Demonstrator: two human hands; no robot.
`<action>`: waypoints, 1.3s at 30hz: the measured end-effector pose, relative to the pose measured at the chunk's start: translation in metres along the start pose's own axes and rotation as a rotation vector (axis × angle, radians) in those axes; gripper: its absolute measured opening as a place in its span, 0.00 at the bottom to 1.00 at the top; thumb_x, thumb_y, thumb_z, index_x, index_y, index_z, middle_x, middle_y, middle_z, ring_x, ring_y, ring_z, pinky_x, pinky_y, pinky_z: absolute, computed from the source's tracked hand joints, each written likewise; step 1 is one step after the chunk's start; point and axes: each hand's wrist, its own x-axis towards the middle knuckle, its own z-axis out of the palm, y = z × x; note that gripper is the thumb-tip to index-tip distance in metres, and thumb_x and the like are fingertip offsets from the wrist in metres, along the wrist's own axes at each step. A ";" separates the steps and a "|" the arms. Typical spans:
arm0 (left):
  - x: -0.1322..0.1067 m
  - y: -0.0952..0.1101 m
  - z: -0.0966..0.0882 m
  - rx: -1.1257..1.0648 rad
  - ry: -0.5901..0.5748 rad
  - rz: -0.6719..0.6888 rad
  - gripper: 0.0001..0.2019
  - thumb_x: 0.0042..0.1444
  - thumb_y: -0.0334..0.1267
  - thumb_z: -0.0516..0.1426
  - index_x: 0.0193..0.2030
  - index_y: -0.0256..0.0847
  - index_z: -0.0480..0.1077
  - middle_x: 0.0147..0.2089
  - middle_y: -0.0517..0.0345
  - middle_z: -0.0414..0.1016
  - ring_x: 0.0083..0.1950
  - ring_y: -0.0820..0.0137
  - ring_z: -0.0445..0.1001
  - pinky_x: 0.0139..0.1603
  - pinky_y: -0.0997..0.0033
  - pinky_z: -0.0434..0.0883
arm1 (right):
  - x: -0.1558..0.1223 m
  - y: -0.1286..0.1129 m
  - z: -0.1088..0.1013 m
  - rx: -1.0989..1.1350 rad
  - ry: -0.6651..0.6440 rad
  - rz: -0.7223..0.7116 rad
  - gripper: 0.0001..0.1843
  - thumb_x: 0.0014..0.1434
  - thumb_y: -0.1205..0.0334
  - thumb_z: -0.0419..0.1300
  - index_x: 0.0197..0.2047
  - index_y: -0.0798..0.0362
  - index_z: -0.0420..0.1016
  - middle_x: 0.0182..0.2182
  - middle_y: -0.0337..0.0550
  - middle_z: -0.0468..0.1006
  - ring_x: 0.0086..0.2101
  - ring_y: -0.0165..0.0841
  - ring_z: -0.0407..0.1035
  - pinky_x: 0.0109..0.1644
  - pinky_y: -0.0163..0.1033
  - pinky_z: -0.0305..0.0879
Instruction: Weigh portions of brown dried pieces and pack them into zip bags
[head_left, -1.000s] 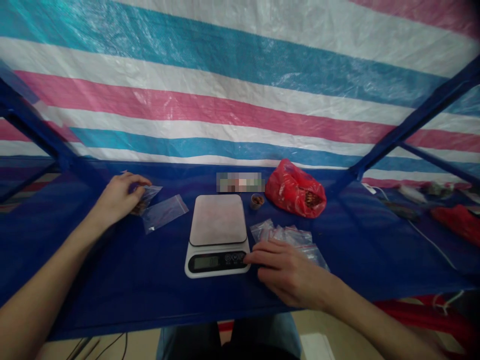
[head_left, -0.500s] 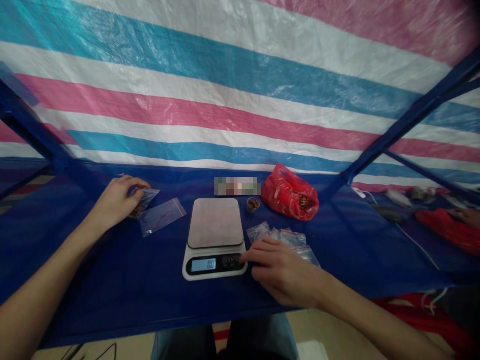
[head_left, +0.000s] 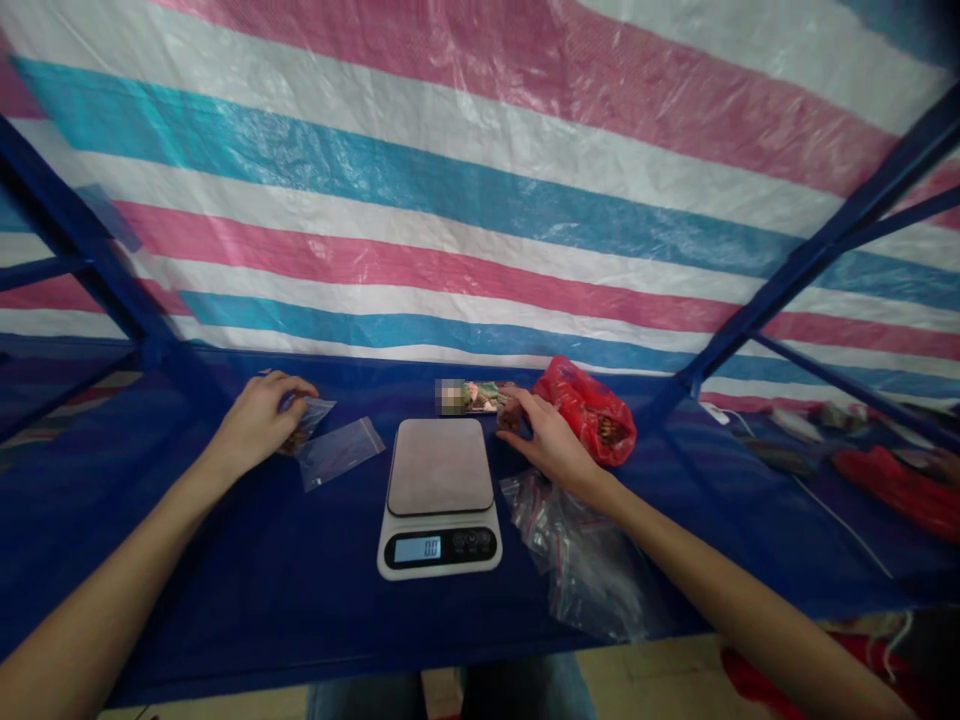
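Observation:
A white digital scale [head_left: 439,495] with an empty platform and a lit display sits mid-table. My left hand [head_left: 259,418] rests at the left, fingers curled on a small clear bag [head_left: 307,420] with brown contents. A flat clear zip bag [head_left: 339,450] lies just right of it. My right hand [head_left: 545,435] reaches behind the scale, its fingers closed around a small brown cup [head_left: 509,412]. Just right of the cup lies a red plastic bag [head_left: 592,408] with brown contents. Several empty clear zip bags [head_left: 581,550] are spread under my right forearm.
The table has a blue cover [head_left: 247,580] and blue frame bars [head_left: 795,265] rising at both sides. A striped tarp [head_left: 480,200] closes the back. Behind the scale lies a small packet [head_left: 480,396]. At the far right are a white cable [head_left: 832,510] and red material [head_left: 900,485].
My right hand left the scale's buttons and moved back to the small cup behind the scale. The scale display lit up. My left hand stayed on its bag.

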 end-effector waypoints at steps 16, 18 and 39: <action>0.000 0.013 -0.006 -0.047 -0.006 -0.044 0.16 0.56 0.43 0.53 0.44 0.41 0.79 0.47 0.45 0.80 0.51 0.50 0.76 0.61 0.49 0.68 | 0.015 -0.068 0.008 0.088 -0.172 -0.220 0.39 0.63 0.57 0.70 0.72 0.50 0.59 0.65 0.58 0.72 0.66 0.47 0.66 0.69 0.59 0.63; -0.002 0.019 -0.008 -0.064 -0.028 -0.034 0.17 0.59 0.43 0.52 0.45 0.40 0.79 0.47 0.47 0.81 0.49 0.53 0.76 0.59 0.52 0.70 | 0.006 -0.065 -0.004 0.103 -0.102 -0.208 0.37 0.67 0.58 0.67 0.74 0.48 0.57 0.64 0.56 0.72 0.65 0.46 0.67 0.69 0.60 0.64; 0.009 0.122 -0.039 -0.543 0.095 0.066 0.19 0.55 0.55 0.67 0.45 0.44 0.76 0.43 0.54 0.81 0.39 0.64 0.76 0.42 0.64 0.70 | 0.020 -0.087 -0.051 0.328 0.246 -0.223 0.15 0.69 0.67 0.61 0.58 0.49 0.73 0.44 0.43 0.79 0.44 0.35 0.75 0.52 0.44 0.71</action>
